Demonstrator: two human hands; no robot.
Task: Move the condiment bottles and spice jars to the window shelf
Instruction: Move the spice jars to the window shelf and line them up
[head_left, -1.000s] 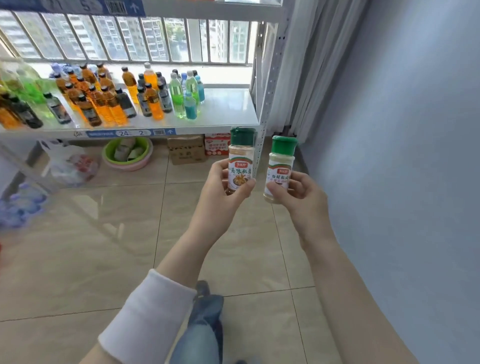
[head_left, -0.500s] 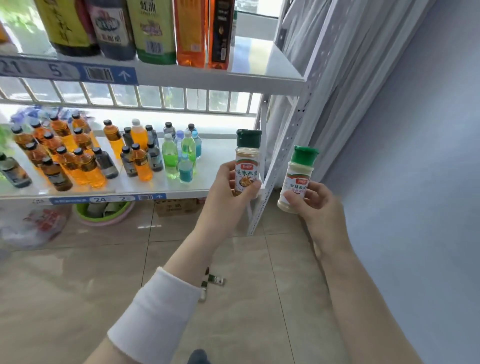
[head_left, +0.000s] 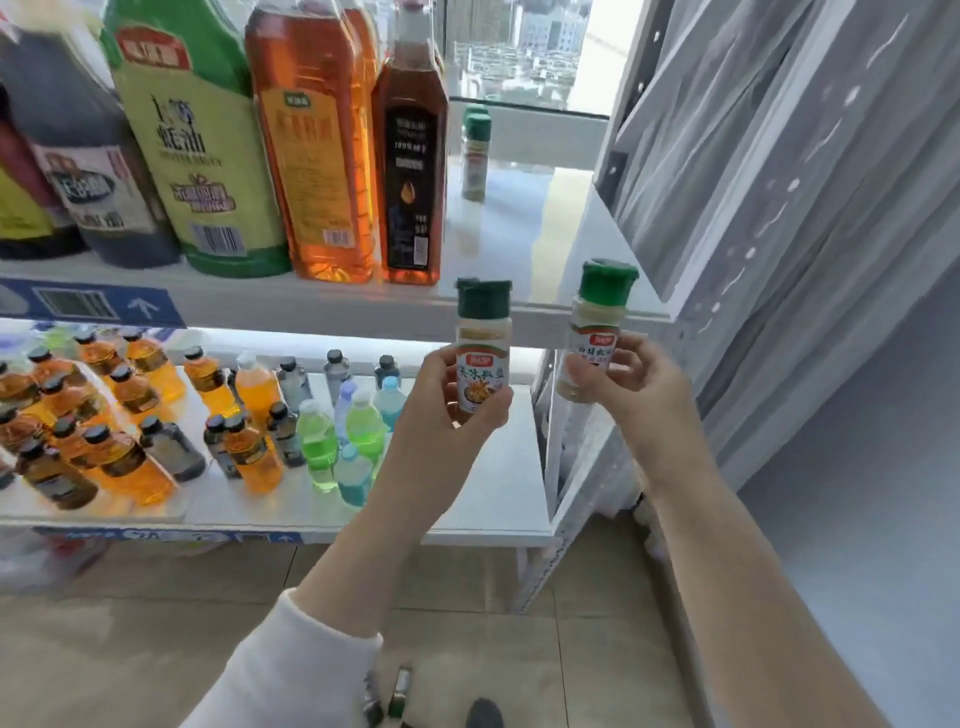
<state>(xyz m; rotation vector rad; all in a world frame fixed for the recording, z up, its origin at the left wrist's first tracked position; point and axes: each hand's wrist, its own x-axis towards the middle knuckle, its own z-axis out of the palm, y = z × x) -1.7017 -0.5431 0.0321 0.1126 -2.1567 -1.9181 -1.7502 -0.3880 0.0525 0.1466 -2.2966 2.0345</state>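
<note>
big condiment bottles (head_left: 208, 156) on upper shelf (head_left: 519, 244), drink bottles (head_left: 249, 447) on lower shelf (head_left: 493, 499), left hand (head_left: 441, 431) fingers clamped round dark-capped spice jar (head_left: 483, 358) at upper shelf edge, right hand (head_left: 644, 400) fingers pinching green-capped spice jar (head_left: 595, 322) just beside, grey curtain (head_left: 779, 208)

Bright daylight comes through the glass window (head_left: 522, 49) behind the glossy white metal shelf (head_left: 519, 231), glaring off its top; below it, small plastic drink bottles (head_left: 318, 441) blur and straight edges bow.

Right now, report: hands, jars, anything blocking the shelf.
Left hand grips a spice jar, right hand a second jar. Both at the shelf edge, not placed. Shelf bare right of the oil bottle; nothing blocking.
</note>
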